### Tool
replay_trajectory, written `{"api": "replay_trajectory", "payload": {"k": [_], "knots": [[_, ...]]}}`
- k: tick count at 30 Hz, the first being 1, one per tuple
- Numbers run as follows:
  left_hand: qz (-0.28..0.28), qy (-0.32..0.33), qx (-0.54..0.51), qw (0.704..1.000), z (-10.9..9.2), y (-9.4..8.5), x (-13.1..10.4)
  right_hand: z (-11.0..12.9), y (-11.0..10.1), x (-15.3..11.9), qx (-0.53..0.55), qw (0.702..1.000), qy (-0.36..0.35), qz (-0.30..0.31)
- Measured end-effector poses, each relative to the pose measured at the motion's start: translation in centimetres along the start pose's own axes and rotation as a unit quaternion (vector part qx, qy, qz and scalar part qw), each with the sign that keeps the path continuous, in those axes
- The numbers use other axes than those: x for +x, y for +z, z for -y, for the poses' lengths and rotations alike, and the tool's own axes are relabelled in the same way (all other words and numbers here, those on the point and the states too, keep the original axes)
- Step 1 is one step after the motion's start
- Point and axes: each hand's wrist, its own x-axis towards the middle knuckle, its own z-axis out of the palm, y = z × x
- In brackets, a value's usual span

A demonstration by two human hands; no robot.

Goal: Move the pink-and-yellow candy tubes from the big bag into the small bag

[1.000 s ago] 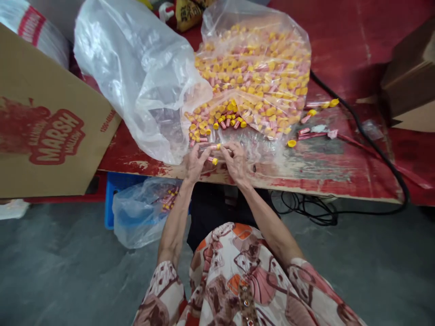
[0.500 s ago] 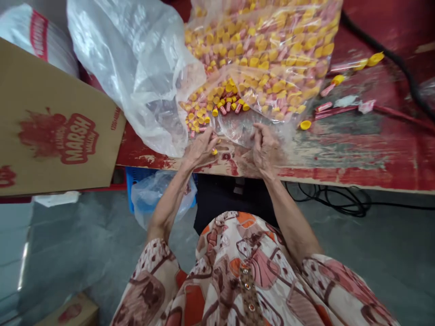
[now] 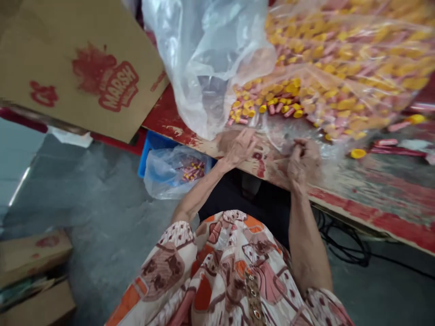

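A large clear plastic bag of small pink tubes with yellow caps lies on the worn red table, its mouth facing me. Several loose capped pieces show at the opening. My left hand rests on the table edge just below them, fingers spread and nothing visible in it. To the right, my right hand is closed beside the bag's front edge, fingers curled; what it holds, if anything, is hidden.
A white plastic sack lies left of the pieces, with a marshmallow carton beyond. Below the table a blue crate holds a clear bag of capped pieces. Cables lie on the floor; cartons stand lower left.
The view has turned left, showing more of the crate and cartons. My left hand has opened out of its pinch near the pieces, and the yellow-capped piece beside it is out of sight.
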Motion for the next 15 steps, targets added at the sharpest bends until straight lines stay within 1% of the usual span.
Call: {"api": "replay_trajectory", "payload": {"k": [2, 3, 4, 5, 7, 8, 10, 12, 13, 15], "knots": [[0.019, 0.014, -0.003, 1.0, 1.0, -1.1, -1.7, 0.4, -0.2, 0.1, -0.016, 1.0, 0.0, 0.014], [0.011, 0.017, -0.006, 1.0, 1.9, -2.1, -2.9, 0.6, -0.2, 0.1, -0.026, 1.0, 0.002, 0.012], [-0.016, 0.008, -0.011, 1.0, 3.1, -3.3, -4.2, 0.7, -0.3, 0.1, -0.035, 0.999, 0.003, 0.006], [-0.057, -0.011, -0.014, 0.998, 4.4, -4.7, -5.8, 0.8, -0.3, 0.1, -0.042, 0.999, 0.003, 0.0], [-0.15, -0.08, -0.011, 0.985, 7.8, -7.6, -9.2, 0.8, -0.3, 0.1, -0.049, 0.999, -0.001, -0.008], [-0.182, -0.124, 0.003, 0.975, 9.7, -9.1, -10.8, 0.7, -0.2, 0.2, -0.052, 0.999, -0.002, -0.012], [-0.208, -0.203, 0.048, 0.956, 13.3, -11.7, -13.6, 0.2, -0.1, 0.2, -0.063, 0.998, -0.001, -0.018], [-0.213, -0.256, 0.09, 0.939, 16.3, -13.8, -15.1, -0.3, 0.0, 0.3, -0.075, 0.997, 0.001, -0.025], [-0.214, -0.268, 0.106, 0.933, 17.6, -14.7, -15.3, -0.5, 0.0, 0.3, -0.079, 0.996, 0.0, -0.028], [-0.214, -0.269, 0.133, 0.929, 19.5, -16.3, -14.4, -0.6, -0.1, 0.4, -0.083, 0.996, -0.005, -0.032]]}}
